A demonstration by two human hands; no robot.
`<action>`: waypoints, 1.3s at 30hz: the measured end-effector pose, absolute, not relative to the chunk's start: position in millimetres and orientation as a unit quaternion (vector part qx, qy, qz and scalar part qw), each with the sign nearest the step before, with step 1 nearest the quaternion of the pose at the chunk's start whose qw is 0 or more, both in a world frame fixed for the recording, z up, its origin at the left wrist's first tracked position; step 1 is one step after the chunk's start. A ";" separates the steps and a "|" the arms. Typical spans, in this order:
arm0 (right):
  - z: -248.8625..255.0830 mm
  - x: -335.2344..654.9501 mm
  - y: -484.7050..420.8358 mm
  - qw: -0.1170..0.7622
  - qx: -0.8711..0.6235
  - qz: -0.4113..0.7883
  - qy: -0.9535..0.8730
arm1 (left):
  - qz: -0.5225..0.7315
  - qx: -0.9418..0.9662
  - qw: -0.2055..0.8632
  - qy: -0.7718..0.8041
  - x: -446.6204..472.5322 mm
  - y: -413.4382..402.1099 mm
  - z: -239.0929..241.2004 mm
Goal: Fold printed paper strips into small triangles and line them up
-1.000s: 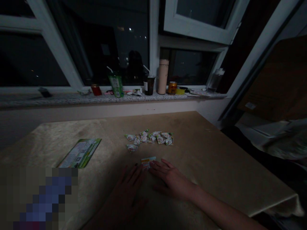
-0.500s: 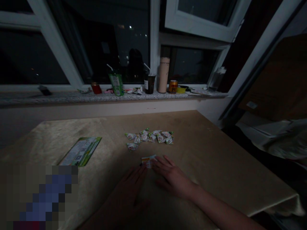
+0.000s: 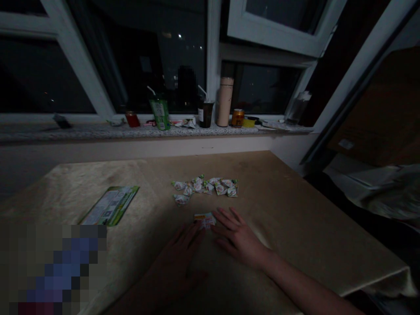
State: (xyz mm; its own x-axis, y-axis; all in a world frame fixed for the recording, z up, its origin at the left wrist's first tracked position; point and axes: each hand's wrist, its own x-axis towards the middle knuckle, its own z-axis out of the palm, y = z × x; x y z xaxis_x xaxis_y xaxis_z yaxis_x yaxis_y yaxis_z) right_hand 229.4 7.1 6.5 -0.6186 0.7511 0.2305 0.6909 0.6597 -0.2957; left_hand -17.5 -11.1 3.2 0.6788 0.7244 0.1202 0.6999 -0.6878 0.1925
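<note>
A small flat packet (image 3: 204,218) with an orange stripe lies on the tan table (image 3: 295,210) in front of me. My left hand (image 3: 177,258) lies flat with fingers stretched out, its fingertips touching the packet's near left corner. My right hand (image 3: 238,238) also lies open and flat, fingers spread, fingertips at the packet's right edge. Just beyond the packet sits a cluster of several small wrapped candies (image 3: 205,187) in white and green wrappers.
A green leaflet (image 3: 110,204) lies on the table to the left. The window sill (image 3: 65,131) behind carries a green drink carton (image 3: 159,113), a dark cup (image 3: 206,113), a tall beige flask (image 3: 226,101) and two cans. The table's right edge drops off near clutter.
Both hands have slid slightly forward along the table with the small packet between their fingertips. The right hand's fingers are spread a little wider.
</note>
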 end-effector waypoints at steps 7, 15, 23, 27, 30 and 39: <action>6.4 230.4 8.3 0.181 -0.418 0.085 -0.887 | 0.097 0.917 0.088 0.377 -17.5 -11.0 3.3; 2.8 234.8 12.8 0.193 -0.410 0.093 -0.886 | 0.082 0.916 0.091 0.381 -21.2 -9.5 10.5; 0.0 233.0 12.8 0.186 -0.381 0.085 -0.902 | 0.069 0.914 0.065 0.395 -25.8 -13.0 9.3; 0.9 233.3 13.1 0.196 -0.365 0.085 -0.906 | 0.072 0.910 0.058 0.403 -24.0 -13.2 9.0; 4.5 234.4 17.1 0.198 -0.357 0.104 -0.907 | 0.075 0.914 0.052 0.396 -23.9 -9.6 8.4; 14.5 211.4 47.7 0.201 -0.383 0.088 -0.897 | 0.099 0.917 0.045 0.383 -24.9 -5.5 5.9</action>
State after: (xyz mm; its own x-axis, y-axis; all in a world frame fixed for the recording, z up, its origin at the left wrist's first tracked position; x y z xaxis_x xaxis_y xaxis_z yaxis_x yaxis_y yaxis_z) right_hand 211.4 47.7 14.5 -0.6259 0.7227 0.2932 0.6520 0.6911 -0.3119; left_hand -24.9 -5.5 5.9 0.6870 0.7117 0.1468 0.6939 -0.7025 0.1581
